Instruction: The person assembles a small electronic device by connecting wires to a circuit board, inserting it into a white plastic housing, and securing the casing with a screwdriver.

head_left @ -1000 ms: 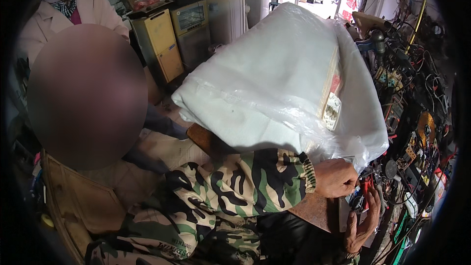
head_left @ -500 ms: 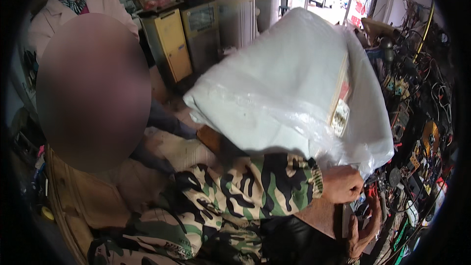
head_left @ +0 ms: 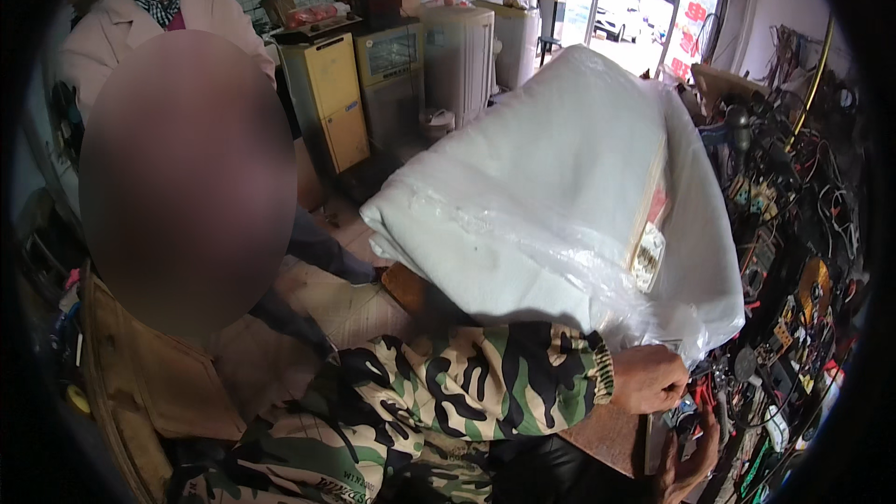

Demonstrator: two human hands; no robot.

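Observation:
A big white folded blanket or quilt in clear plastic wrap stands in front of me, with a small patterned label under the plastic. My left forearm, in a camouflage sleeve, reaches across to the right along the bundle's lower edge. My left hand is closed by the bundle's lower right corner; whatever its fingers grip is hidden. Lower down at the right, my right hand has its thumb and fingers apart. Between them lies a grey-edged object, partly hidden. A red-handled tool is near the fingertips.
A cluttered bench of wires, boards and tools runs along the right. A person in a light jacket stands at the left, beside a wooden chair. Yellow cabinets and pale appliances line the back near a glass door.
The view has tilted slightly upward, so the room sits lower in the picture. My left hand stays closed by the bundle's corner, and my right hand keeps nearly the same pose.

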